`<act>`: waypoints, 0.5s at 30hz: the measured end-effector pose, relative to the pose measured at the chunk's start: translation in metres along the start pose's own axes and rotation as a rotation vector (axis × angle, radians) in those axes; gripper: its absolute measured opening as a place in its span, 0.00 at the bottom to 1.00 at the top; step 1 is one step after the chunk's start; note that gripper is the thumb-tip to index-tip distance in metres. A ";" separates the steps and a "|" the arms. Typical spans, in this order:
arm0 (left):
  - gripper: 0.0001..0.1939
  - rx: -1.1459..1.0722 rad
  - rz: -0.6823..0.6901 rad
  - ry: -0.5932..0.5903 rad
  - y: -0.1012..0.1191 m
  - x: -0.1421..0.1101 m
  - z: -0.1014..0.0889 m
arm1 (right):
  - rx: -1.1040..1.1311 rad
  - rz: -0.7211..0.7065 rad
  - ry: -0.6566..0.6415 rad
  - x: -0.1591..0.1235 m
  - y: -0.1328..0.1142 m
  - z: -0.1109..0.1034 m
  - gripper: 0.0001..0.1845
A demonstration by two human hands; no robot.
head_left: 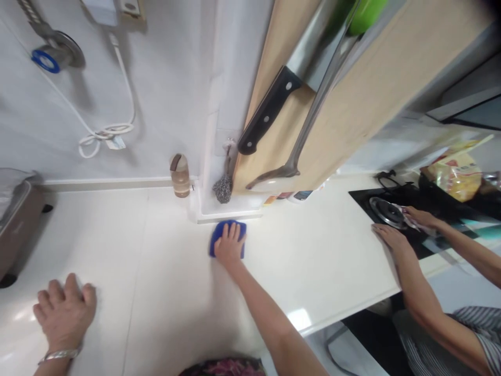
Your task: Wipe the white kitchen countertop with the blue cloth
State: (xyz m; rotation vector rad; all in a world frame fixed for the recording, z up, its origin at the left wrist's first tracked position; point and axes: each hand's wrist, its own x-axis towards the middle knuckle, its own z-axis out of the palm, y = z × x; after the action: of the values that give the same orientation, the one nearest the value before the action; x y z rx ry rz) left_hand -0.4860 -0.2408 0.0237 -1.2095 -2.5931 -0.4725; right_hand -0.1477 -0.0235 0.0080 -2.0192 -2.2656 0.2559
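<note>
My right hand (pixel 229 245) presses down on a folded blue cleaning cloth (pixel 217 230), fingers over its top. The cloth lies on the white countertop (pixel 176 282), close to the foot of the white wall corner. At the lower left, my left hand (pixel 64 313), a bracelet at its wrist, rests on the counter with its fingers apart and holds nothing. Left of it stands a brown appliance (pixel 21 224) on black feet. A small brownish bottle or jar (pixel 180 176) stands against the wall beyond the cloth.
A large knife (pixel 270 112) and a ladle (pixel 309 120) hang by a wooden board (pixel 352 99), with a steel scourer (pixel 223 188) beside them. At the right, another person's hand wipes a black cooktop (pixel 368 201) with a pale cloth; their other hand (pixel 391 237) rests on the counter edge.
</note>
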 end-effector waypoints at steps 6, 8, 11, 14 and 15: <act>0.30 0.040 0.006 0.061 -0.012 0.002 0.011 | 0.071 -0.369 -0.085 -0.064 -0.046 -0.007 0.36; 0.30 0.040 0.021 0.047 -0.012 0.000 0.010 | 0.068 -0.378 -0.125 -0.087 -0.048 -0.009 0.35; 0.31 0.029 0.015 0.024 -0.009 -0.004 0.002 | 0.061 -0.350 -0.140 -0.119 -0.044 -0.009 0.36; 0.30 -0.007 -0.035 -0.022 -0.003 -0.003 -0.009 | 0.159 -0.412 -0.130 -0.143 -0.024 -0.009 0.36; 0.30 -0.024 -0.039 -0.059 0.000 -0.002 -0.013 | 0.227 -0.445 -0.123 -0.149 -0.012 -0.009 0.34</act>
State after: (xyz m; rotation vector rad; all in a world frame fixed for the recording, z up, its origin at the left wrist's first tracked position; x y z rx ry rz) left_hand -0.4837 -0.2469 0.0350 -1.1993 -2.6723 -0.4841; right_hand -0.1399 -0.1720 0.0250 -1.3840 -2.5447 0.5756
